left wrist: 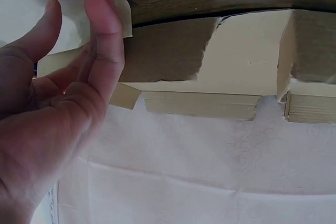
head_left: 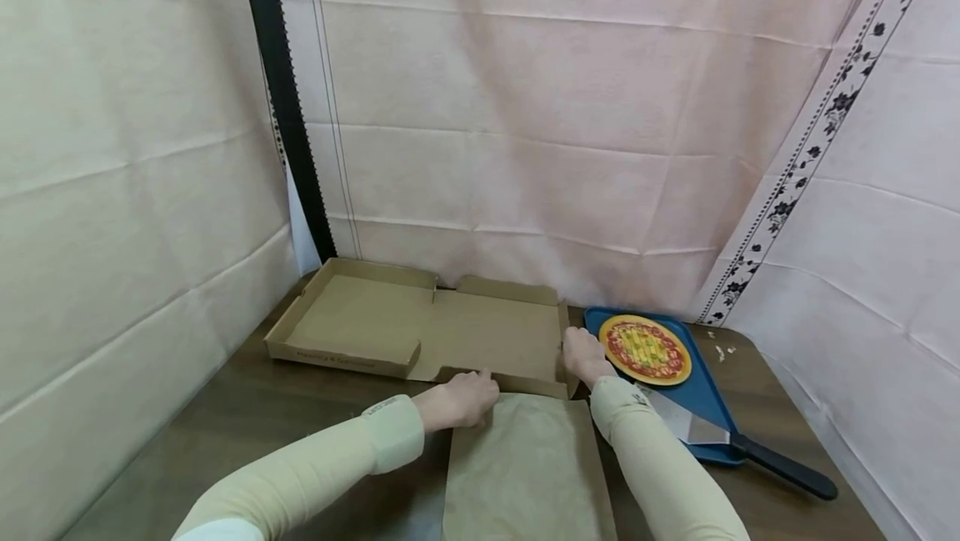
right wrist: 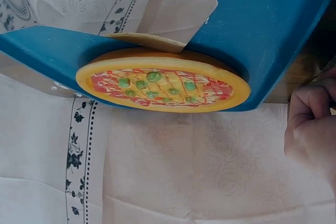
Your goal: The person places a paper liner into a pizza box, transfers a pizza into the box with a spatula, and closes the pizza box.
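An unfolded cardboard pizza box [head_left: 487, 333] lies along the back of the table, its two halves side by side. My left hand [head_left: 465, 400] is at the front flap of the right half, above the top corner of a flat, creased brown paper piece [head_left: 525, 474]. In the left wrist view the thumb [left wrist: 44, 27] stands apart from the bent index finger, and the box's front flap [left wrist: 168, 48] is just beyond. My right hand [head_left: 585, 353] grips the box's right side wall with curled fingers; in the right wrist view its fingertips are mostly hidden at the edge.
Right of the box is a blue tray [head_left: 701, 391] with a pizza [head_left: 645, 349] on it. A pizza server [head_left: 780, 462] with a black handle lies across the tray's front, its handle over the table. Pale cloth [head_left: 525, 124] hangs close behind and at both sides.
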